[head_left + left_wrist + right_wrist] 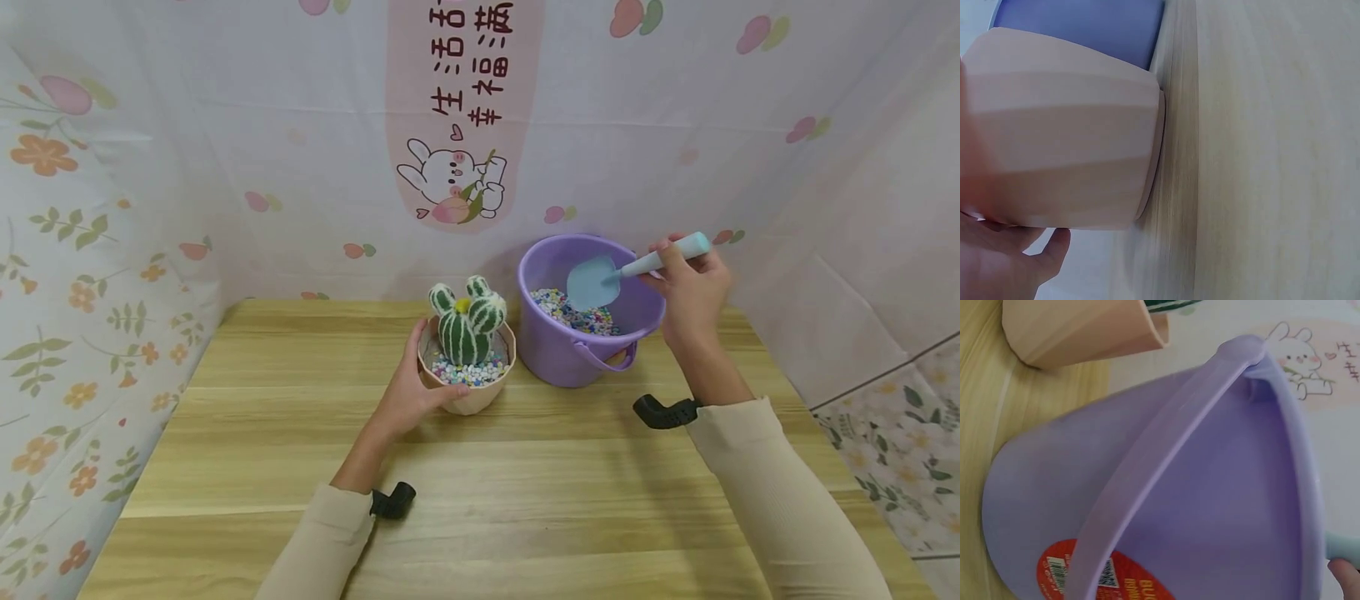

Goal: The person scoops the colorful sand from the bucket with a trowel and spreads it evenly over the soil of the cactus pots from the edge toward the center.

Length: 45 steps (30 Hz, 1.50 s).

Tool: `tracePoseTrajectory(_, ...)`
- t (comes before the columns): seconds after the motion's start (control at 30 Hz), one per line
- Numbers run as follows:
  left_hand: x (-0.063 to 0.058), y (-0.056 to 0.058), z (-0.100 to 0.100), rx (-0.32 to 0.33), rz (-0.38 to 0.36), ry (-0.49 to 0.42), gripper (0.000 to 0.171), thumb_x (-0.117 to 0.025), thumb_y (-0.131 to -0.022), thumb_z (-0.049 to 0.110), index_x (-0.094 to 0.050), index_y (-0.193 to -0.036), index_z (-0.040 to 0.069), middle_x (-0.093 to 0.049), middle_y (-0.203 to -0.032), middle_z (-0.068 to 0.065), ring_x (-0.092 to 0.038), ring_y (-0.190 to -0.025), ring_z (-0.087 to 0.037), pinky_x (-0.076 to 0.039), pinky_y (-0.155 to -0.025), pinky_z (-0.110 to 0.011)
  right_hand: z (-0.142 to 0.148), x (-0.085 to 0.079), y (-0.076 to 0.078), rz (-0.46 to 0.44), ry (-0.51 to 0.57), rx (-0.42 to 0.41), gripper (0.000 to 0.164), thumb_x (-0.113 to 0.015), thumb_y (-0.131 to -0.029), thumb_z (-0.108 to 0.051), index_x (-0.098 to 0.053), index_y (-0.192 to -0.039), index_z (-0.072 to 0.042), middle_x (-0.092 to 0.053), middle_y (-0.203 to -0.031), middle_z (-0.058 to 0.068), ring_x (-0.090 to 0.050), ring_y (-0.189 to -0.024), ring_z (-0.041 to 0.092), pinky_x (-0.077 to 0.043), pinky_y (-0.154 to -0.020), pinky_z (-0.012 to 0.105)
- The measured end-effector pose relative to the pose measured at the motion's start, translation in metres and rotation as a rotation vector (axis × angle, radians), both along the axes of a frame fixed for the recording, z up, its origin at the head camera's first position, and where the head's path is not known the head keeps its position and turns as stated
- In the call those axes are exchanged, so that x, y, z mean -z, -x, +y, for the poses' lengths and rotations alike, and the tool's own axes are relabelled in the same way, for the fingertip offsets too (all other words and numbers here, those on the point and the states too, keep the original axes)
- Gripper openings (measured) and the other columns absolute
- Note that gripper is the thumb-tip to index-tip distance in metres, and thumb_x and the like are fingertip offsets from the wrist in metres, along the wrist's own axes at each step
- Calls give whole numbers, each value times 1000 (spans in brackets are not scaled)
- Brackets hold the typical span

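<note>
My left hand (408,392) grips the left side of a peach flower pot (472,402), thumb across its near rim. In the pot stands a knitted green cactus (462,333) with white stripes, set in colourful pebbles (471,372). Seen from the left wrist, the faceted pot (1066,131) has its base on the wood. Over the purple bucket (558,354), my right hand (693,296) holds a small pale-blue shovel (595,283) by its handle. The blade hangs inside the bucket's mouth, above multicoloured pebbles (551,304); whether it carries any, I cannot tell.
Both pot and bucket stand towards the back of the wooden table (480,500). Behind them hangs a printed cloth (300,125) with a rabbit drawing. The bucket's handle (1147,469) lies down against its side, near a red label (1129,575).
</note>
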<state>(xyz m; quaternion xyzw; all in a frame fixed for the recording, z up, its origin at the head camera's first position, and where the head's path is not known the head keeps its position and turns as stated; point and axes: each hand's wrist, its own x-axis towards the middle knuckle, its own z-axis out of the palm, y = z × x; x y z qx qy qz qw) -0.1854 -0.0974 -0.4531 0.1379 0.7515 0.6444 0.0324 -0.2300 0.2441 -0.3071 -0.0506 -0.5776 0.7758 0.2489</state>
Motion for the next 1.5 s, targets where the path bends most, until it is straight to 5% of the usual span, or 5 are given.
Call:
tracePoseTrajectory(0.43,-1,4,-6,51,-34,7,111,-82,-77,25,-4,-156,31,-15,-160,-7,-19,-146,-26,-19,-116,-54,-3,20,13,-102,-52,-20,17,-71,-88,-11,-62,-100,-3,-64,-98,11,-71,-88,23,-58,-73,30)
tracePoseTrajectory(1.5,-2,4,-4,56,-7,-20,111,-82,-78,23,-4,-156,26,-16,-161,-3,-18,-146,-25,-17,-117,-53,-10,21,32,-290,-268,-140,19,-58,-98,-21,-55,-106,-4,-64,-100,5,-67,-99,25,-57,-78,28)
